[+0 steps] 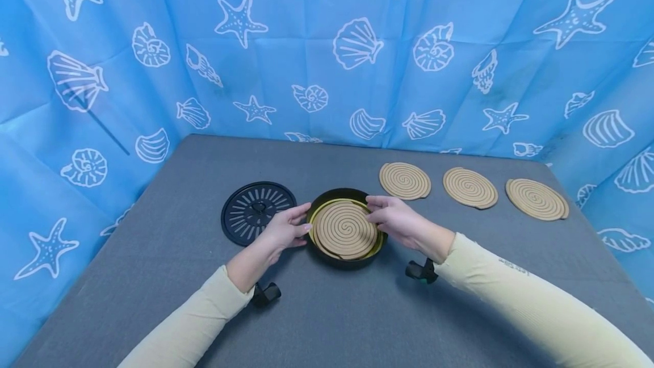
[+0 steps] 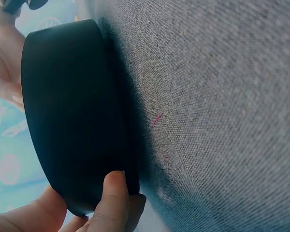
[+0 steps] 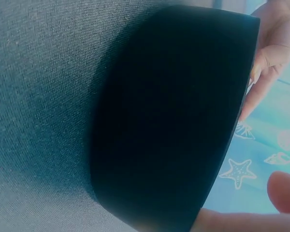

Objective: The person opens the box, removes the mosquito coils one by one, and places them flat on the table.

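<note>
A tan spiral mosquito coil [image 1: 347, 229] lies flat within a round black holder [image 1: 347, 264] that has a yellow inner ring. At the holder's left side my left hand [image 1: 281, 229] grips it, thumb by the rim and a finger [image 2: 115, 191] against the outer wall. My right hand [image 1: 401, 220] is at the opposite rim, its fingertips reaching over the edge beside the coil. Thumb and finger stand apart there, and one fingertip [image 3: 284, 191] is raised above the rim in the right wrist view. The dark wall hides the coil from both wrist views.
Left of the holder lies a black slotted lid [image 1: 250, 226] with a small central knob. Three more coils sit in a row at the back right: one nearest [image 1: 405, 180], a middle one [image 1: 470, 187] and a far-right one [image 1: 537, 199]. A blue seashell curtain [image 1: 317, 44] rises behind the grey table [image 1: 332, 322].
</note>
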### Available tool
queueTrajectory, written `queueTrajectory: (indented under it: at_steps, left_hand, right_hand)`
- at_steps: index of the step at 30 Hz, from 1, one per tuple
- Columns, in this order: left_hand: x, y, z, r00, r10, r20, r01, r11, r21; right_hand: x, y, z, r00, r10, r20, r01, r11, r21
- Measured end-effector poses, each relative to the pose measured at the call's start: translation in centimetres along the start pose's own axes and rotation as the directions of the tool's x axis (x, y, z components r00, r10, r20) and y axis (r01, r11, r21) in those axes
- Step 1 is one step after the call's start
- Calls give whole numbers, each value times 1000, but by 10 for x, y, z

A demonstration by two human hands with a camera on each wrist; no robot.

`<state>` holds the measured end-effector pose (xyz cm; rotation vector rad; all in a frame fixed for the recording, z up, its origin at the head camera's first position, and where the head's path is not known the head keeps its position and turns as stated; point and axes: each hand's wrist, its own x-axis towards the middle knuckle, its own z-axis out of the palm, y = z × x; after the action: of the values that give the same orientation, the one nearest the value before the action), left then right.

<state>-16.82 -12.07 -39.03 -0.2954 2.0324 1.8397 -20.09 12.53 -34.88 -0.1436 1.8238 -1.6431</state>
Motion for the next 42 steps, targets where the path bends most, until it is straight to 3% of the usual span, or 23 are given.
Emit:
queueTrajectory:
  at_steps: [9, 22, 33, 42]
  left_hand:
    - [1, -1, 1, 1000, -2, -8, 2, 1000, -6]
    - [0, 0, 2, 1000, 8, -2, -8, 1000, -11]
    - [1, -1, 2, 1000, 11, 2, -11, 1000, -15]
    - [-1, -2, 1, 1000, 15, 2, -15, 1000, -12]
  right_hand:
    - [1, -1, -1, 1000, 9, -6, -9, 1000, 27]
    - [-4, -2, -8, 999, -46, 18, 46, 999, 17]
    - [0, 4, -6, 999, -40, 27, 41, 999, -33]
    - [1, 5, -4, 999, -14, 41, 15, 1000, -13]
